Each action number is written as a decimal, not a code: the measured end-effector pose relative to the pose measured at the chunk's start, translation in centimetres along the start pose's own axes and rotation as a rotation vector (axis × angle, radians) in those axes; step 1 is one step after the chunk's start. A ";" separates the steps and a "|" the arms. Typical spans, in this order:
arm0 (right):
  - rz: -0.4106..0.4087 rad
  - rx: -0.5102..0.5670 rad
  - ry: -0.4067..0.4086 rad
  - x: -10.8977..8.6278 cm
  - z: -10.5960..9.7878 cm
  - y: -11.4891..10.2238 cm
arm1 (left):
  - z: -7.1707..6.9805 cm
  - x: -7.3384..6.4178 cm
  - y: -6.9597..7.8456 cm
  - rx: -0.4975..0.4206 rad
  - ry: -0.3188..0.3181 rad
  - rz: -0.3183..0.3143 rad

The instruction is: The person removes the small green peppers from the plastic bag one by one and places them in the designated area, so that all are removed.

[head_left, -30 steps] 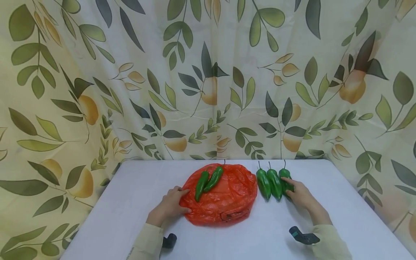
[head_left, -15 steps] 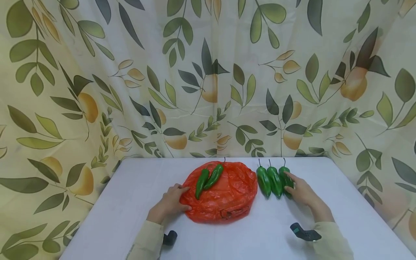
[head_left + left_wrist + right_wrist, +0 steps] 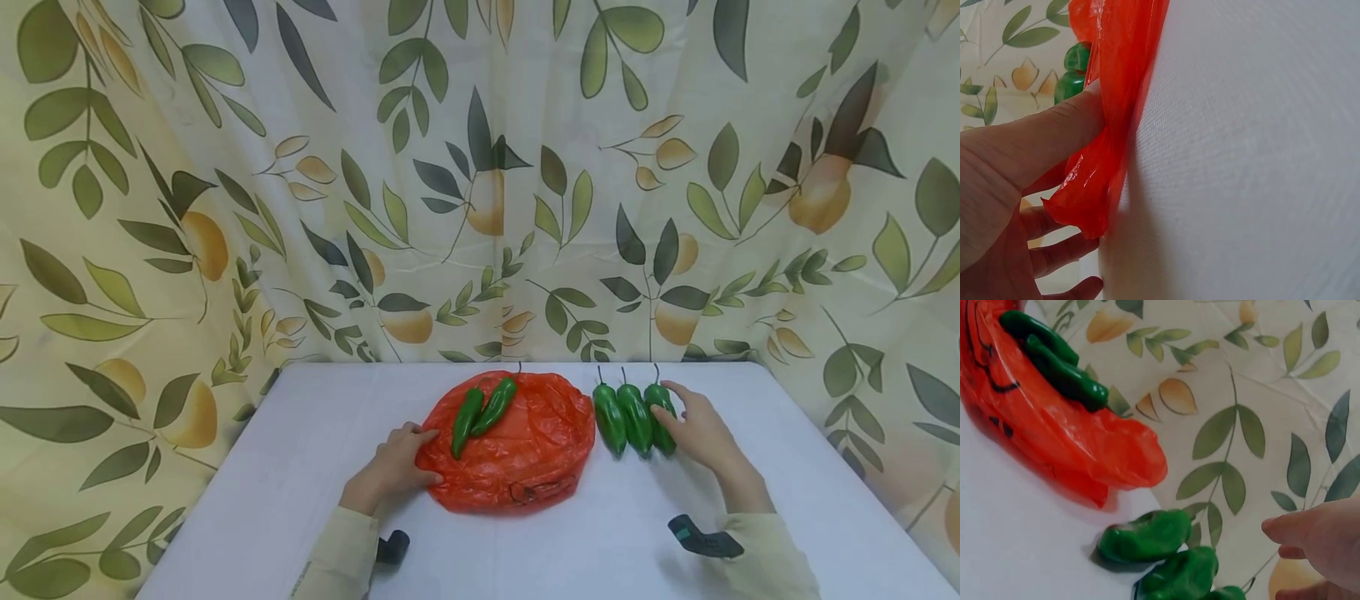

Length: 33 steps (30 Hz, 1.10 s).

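Observation:
A crumpled red plastic bag lies on the table, with two green peppers side by side on its left half. My left hand rests at the bag's left edge; in the left wrist view its thumb lies against the plastic and the other fingers are spread behind it. To the right of the bag, three green peppers form a row, stems pointing away from me. Beside the rightmost pepper is my right hand, fingers extended and parted, holding nothing. In the right wrist view the fingers stand apart from the peppers.
All of this sits on a white-covered table. A leaf-and-fruit patterned curtain hangs directly behind the table and along both sides. Dark wrist mounts stick out by both sleeves.
My right hand has come off the rightmost pepper, its fingers shifting toward the stem end and a little right. That pepper stays in the row. The left hand and bag keep their place.

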State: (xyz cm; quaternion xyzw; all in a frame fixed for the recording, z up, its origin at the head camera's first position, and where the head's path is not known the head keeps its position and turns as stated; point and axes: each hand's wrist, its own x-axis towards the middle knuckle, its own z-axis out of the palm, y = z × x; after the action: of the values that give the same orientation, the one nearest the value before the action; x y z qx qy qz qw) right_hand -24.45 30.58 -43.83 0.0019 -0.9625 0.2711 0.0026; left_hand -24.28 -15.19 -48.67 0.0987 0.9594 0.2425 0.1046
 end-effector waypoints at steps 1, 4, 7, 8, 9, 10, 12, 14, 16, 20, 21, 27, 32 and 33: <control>-0.005 0.002 0.007 0.0 0.1 -0.3 | 0.0 0.0 0.0 -0.001 0.000 0.001; -0.021 0.013 0.016 -0.2 0.4 -1.5 | 0.0 -0.1 0.1 -0.005 0.000 0.001; -0.045 0.021 0.021 -0.4 0.9 -2.8 | -0.1 -0.1 0.1 -0.006 -0.003 -0.004; -0.056 0.022 0.025 -0.5 1.1 -3.2 | -0.1 -0.1 0.2 -0.005 -0.004 -0.005; -0.067 0.026 0.030 -0.7 1.4 -3.7 | -0.2 -0.1 0.2 -0.005 -0.005 -0.006; -0.079 0.033 0.034 -0.8 1.6 -4.2 | -0.2 -0.1 0.2 -0.005 -0.006 -0.007; -0.104 0.046 0.042 -1.1 2.0 -5.2 | -0.2 -0.1 0.3 -0.003 -0.007 -0.007; -0.142 0.072 0.047 -1.2 2.6 -6.1 | -0.3 -0.2 0.4 -0.002 -0.011 -0.003; -0.198 0.114 0.041 -1.3 3.4 -7.0 | -0.3 -0.2 0.4 0.002 -0.012 -0.002; -0.280 0.201 -0.026 -1.1 5.6 -8.6 | -0.4 -0.2 0.3 0.012 -0.012 0.000; -0.288 0.215 -0.045 -1.0 6.2 -9.0 | -0.4 -0.2 0.2 0.013 -0.011 0.002; -0.290 0.240 -0.142 -0.2 9.1 -11.2 | -0.3 -0.2 0.3 0.008 -0.011 0.001; -0.310 0.290 -0.224 1.0 10.9 -12.5 | -0.3 -0.1 0.4 0.000 -0.012 -0.011; -0.306 0.299 -0.240 1.2 11.3 -12.6 | -0.3 -0.1 0.5 -0.005 -0.013 -0.012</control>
State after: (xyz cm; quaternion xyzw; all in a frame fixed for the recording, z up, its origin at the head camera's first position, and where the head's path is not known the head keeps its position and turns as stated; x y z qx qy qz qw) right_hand -25.68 13.92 -46.86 0.1802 -0.8937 0.4047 -0.0711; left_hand -24.18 -14.93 -48.21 0.0942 0.9587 0.2438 0.1125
